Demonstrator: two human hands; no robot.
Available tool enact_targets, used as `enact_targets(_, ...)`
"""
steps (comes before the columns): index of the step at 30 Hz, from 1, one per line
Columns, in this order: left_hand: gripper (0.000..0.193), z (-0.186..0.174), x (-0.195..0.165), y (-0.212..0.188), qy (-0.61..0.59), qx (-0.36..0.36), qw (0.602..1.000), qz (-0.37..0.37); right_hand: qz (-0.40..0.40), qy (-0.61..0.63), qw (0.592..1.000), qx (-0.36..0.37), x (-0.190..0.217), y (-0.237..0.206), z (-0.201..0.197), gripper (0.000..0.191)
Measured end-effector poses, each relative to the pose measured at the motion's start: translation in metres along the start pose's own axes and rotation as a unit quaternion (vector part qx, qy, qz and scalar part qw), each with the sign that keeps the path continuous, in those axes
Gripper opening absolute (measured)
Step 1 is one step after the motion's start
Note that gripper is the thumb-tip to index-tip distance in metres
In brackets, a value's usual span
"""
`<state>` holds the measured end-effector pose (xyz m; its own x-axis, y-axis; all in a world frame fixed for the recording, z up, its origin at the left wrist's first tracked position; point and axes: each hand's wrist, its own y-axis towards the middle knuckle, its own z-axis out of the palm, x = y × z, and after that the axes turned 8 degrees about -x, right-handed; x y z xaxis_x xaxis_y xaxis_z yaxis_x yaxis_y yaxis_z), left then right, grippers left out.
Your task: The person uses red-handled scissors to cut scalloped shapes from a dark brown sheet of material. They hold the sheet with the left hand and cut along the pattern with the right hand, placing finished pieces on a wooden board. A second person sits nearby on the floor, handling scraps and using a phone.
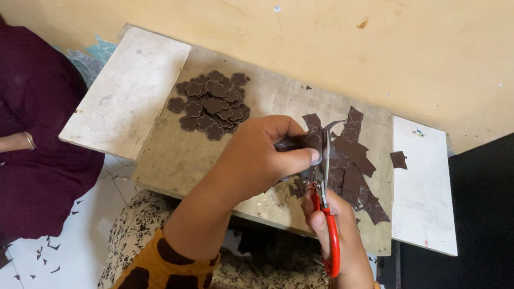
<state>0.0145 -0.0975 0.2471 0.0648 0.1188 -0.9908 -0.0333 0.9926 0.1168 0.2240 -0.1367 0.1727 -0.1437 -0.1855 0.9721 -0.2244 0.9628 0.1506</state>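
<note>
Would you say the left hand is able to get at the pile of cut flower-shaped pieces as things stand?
Probably yes, once freed: the pile of flower-shaped pieces lies uncovered on the wooden board, just beyond the left hand, with nothing between them. That hand, though, is pinching a dark piece that the red-handled scissors in the right hand are cutting.

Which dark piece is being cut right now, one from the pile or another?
The brown piece pinched in the left hand, with the red-handled scissors against it; the flower-shaped cutouts lie untouched on the board.
</note>
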Motion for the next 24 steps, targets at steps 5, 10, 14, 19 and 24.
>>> enact_targets(5, 0.018, 0.002, 0.004, 0.001, -0.015, 0.0, 1.0, -0.003, 0.005, 0.004, 1.0, -0.006, -0.005, 0.0, -0.001, 0.07)
enact_targets(10, 0.018, 0.002, 0.007, 0.002, -0.045, 0.01, 0.999, 0.003, 0.009, 0.016, 1.0, -0.015, -0.003, 0.0, 0.001, 0.07)
enact_targets(14, 0.018, 0.004, 0.009, 0.003, -0.064, 0.023, 0.998, 0.003, -0.002, 0.027, 1.0, -0.01, 0.004, 0.0, 0.003, 0.071)
enact_targets(19, 0.017, 0.005, 0.011, 0.003, -0.092, 0.053, 0.994, -0.017, -0.021, 0.05, 0.999, 0.001, 0.011, -0.002, 0.007, 0.076)
enact_targets(24, 0.015, 0.007, 0.011, 0.001, -0.121, 0.054, 0.991, -0.028, -0.011, 0.04, 0.999, -0.004, 0.012, -0.002, 0.006, 0.078)
